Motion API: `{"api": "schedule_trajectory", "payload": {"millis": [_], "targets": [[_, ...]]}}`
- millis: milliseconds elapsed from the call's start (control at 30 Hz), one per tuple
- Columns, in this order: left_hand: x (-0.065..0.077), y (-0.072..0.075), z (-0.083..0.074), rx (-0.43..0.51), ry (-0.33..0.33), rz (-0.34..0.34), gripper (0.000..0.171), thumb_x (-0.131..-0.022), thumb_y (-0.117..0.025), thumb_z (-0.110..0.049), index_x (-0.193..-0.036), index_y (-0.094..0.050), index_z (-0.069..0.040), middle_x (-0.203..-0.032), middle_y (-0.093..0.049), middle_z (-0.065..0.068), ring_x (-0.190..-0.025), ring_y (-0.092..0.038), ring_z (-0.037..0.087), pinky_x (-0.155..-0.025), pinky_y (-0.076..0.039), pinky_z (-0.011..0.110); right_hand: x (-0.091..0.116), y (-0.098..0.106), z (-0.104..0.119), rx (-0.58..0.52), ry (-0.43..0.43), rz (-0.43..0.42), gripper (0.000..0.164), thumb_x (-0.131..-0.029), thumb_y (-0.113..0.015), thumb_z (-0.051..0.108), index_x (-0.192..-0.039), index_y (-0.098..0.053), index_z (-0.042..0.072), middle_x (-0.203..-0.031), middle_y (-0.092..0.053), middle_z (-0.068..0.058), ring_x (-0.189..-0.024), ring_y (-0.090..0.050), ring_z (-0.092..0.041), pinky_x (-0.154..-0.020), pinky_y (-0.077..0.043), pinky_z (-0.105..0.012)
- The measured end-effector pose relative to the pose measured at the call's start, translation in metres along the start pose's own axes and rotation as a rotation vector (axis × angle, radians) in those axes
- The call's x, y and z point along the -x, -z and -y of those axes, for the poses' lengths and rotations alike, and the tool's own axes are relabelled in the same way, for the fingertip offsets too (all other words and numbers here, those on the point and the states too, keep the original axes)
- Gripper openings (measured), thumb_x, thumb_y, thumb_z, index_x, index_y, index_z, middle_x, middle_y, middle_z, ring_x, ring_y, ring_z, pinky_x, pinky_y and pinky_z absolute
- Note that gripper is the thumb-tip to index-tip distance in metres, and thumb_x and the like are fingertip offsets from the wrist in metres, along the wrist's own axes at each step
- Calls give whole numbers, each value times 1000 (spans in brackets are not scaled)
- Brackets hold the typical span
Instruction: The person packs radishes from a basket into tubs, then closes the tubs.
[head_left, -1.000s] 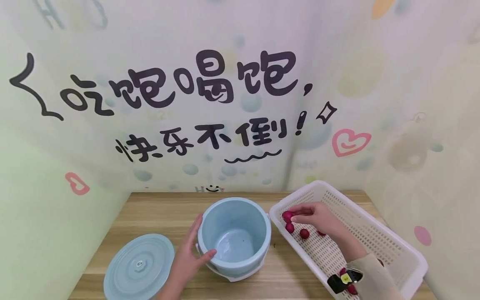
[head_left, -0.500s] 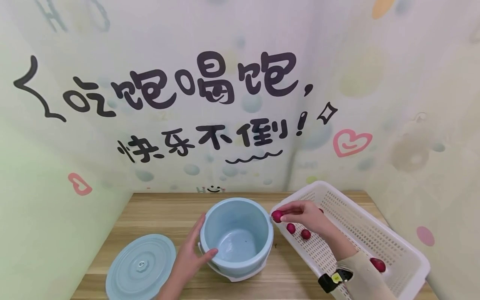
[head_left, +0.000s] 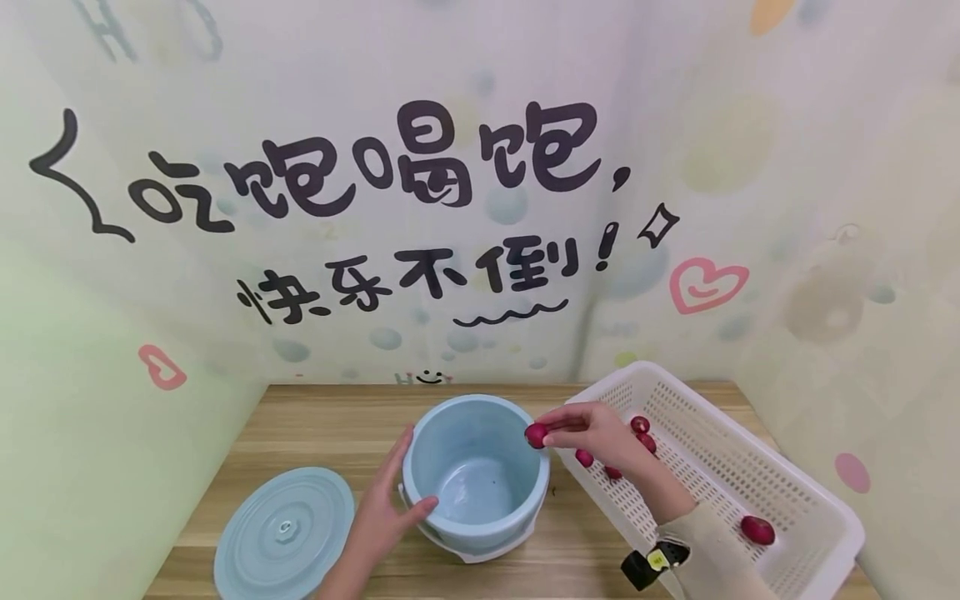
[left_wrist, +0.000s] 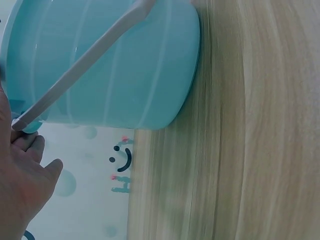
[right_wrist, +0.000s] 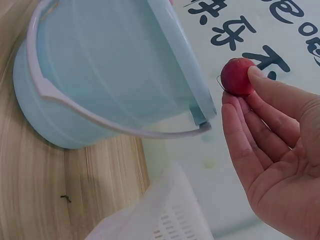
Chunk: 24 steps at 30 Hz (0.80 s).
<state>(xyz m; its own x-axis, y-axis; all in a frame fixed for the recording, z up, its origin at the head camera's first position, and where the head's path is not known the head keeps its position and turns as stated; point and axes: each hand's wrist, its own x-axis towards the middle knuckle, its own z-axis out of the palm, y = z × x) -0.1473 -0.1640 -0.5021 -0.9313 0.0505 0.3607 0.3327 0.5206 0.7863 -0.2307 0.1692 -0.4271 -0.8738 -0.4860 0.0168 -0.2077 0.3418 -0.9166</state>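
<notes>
A light blue bucket (head_left: 472, 533) stands upright on the table, its inside visible from above and its pale handle hanging down. At its left side, my left hand (head_left: 386, 512) holds the rim, the thumb reaching over the edge. My right hand (head_left: 592, 433) pinches a small red radish (right_wrist: 236, 77) between thumb and fingertips, level with the bucket's right rim. A thin root trails from it in the right wrist view. Several more radishes (head_left: 757, 530) lie in the white perforated basket (head_left: 806, 533) under and beside the right arm.
The bucket's round blue lid (head_left: 281, 537) lies flat on the wooden table (head_left: 330, 417) to the left. A lettered wall (head_left: 420, 333) rises behind the table. A dark speck (right_wrist: 66, 198) lies on the wood between bucket and basket.
My right hand has carried the radish left, out from over the basket to the bucket's rim. More radishes show in the basket. The left hand has stayed at the bucket.
</notes>
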Motion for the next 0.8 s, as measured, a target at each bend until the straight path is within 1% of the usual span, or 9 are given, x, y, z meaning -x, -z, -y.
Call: {"api": "schedule_trajectory", "payload": {"millis": [67, 167, 267, 433, 533, 700, 800], "targets": [[-1, 0, 0, 0, -1, -4, 97, -75, -83, -32, -157, -33, -21, -160, -38, 12, -145, -37, 39, -110, -37, 68, -2, -2, 2, -16, -6, 9, 38, -88, -75, 25, -120, -71, 5, -110, -75, -15, -96, -74, -14, -86, -61, -24], [-2, 0, -1, 2, -3, -4, 97, -75, -83, -31, -157, -33, -20, -161, -37, 11, -145, -36, 40, -111, -36, 66, -5, -5, 1, -49, 6, 13, 37, -88, -75, 23, -120, -70, 4, -110, -75, -17, -95, -74, -14, -86, -60, -24], [-1, 0, -1, 9, 10, 1, 97, -75, -83, -30, -157, -32, -20, -161, -37, 11, -145, -36, 40, -111, -36, 65, -5, -9, -1, -88, 5, 23, 37, -88, -75, 20, -120, -69, 2, -110, -75, -18, -94, -74, -12, -86, -60, -21], [0, -2, -1, 15, 33, -4, 97, -74, -84, -29, -156, -34, -17, -160, -37, 11, -144, -37, 40, -109, -36, 69, -6, -12, -4, -138, 25, 63, 39, -90, -73, 18, -122, -66, -4, -112, -73, -22, -95, -73, -7, -87, -59, -19], [2, -2, 0, 6, 25, -4, 96, -75, -83, -29, -156, -33, -15, -160, -37, 12, -144, -37, 40, -109, -36, 69, -5, -13, -5, -145, 38, 65, 38, -91, -71, 16, -122, -66, -5, -116, -71, -25, -97, -72, -4, -88, -58, -19], [0, -3, 0, 9, 3, -8, 96, -75, -83, -29, -157, -33, -17, -160, -38, 11, -144, -37, 40, -110, -36, 67, -5, -10, -5, -152, 42, 59, 38, -93, -69, 15, -124, -63, -7, -120, -69, -27, -99, -71, -4, -89, -58, -18], [0, -3, -1, 21, 3, -13, 97, -75, -83, -27, -157, -32, -21, -160, -38, 10, -144, -37, 40, -111, -36, 66, -4, -9, -6, -155, 48, 56, 39, -93, -68, 15, -125, -62, -8, -120, -69, -26, -99, -71, -4, -89, -58, -18]]}}
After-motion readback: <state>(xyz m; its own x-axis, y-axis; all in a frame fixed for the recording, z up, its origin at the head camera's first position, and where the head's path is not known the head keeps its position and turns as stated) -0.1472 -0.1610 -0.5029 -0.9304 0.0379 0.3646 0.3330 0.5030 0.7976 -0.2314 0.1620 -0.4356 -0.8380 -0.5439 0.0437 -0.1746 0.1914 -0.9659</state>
